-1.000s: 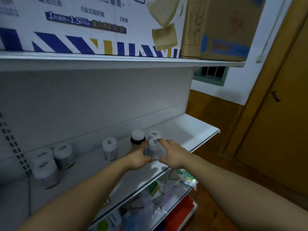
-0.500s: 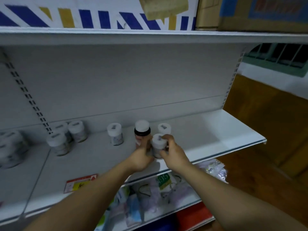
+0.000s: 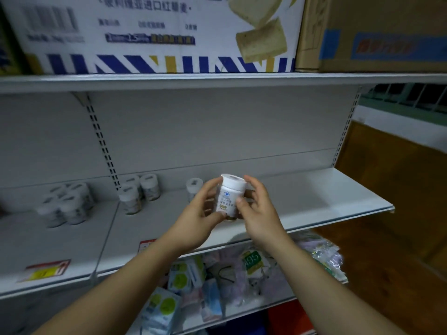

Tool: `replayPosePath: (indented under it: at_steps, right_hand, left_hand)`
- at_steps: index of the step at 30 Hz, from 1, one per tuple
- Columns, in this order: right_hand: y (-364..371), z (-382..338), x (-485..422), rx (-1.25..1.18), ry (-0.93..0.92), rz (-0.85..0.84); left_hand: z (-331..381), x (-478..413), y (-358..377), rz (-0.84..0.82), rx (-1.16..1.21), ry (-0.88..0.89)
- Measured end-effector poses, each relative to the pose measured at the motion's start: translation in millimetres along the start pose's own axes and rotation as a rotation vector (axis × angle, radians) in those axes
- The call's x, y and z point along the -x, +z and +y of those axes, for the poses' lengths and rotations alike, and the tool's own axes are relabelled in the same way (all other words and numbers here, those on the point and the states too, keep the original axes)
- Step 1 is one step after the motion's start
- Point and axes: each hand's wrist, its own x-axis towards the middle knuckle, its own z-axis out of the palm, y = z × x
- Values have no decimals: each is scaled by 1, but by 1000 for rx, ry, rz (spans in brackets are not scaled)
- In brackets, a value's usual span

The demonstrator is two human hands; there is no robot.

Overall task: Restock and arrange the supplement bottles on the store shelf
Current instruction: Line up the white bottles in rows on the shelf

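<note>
Bottle [image 3: 229, 195]: white cap, white label with small print, upright, held in the air in front of the shelf [image 3: 326, 189], label toward the camera.
Left hand [image 3: 198, 215]: fingers curled round the bottle's left side, thumb under its lower edge.
Right hand [image 3: 260, 209]: thumb pressed on the label, fingers wrapped behind the right side. Both hands grip the one bottle between them.
Single bottle [image 3: 194, 188]: standing on the shelf just left of the held one, partly hidden by the left hand.
Group of three [image 3: 140, 192]: white-capped, further left, beside the slotted upright.
Cluster [image 3: 64, 205]: far left bay, blurred; count cannot be told.
Price tags [image 3: 44, 270]: red and yellow, on the shelf's front edge.
Cartons [image 3: 154, 32]: on the shelf above, white and brown.
Packets [image 3: 217, 281]: heaped on the shelf below.
</note>
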Motion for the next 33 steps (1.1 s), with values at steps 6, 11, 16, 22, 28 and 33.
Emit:
replayPosePath:
  at_steps: [6, 11, 16, 22, 28, 33]
  right_hand:
    - [20, -73, 41, -112, -69, -105]
    - [23, -121, 77, -120, -96, -182]
    - [20, -155, 106, -195, -152, -219]
    - [3, -186, 131, -148, -273, -225]
    - [-19, -203, 146, -68, -355, -214]
    - [-33, -200, 147, -69, -370, -240]
  left_hand:
    - [63, 44, -23, 111, 41, 76]
    - [100, 80, -33, 100, 150, 136]
    - [136, 110, -29, 65, 235, 181]
    - [166, 129, -19, 30, 251, 310]
    - [184, 136, 3, 30, 227, 382]
    - [188, 136, 16, 54, 195, 382]
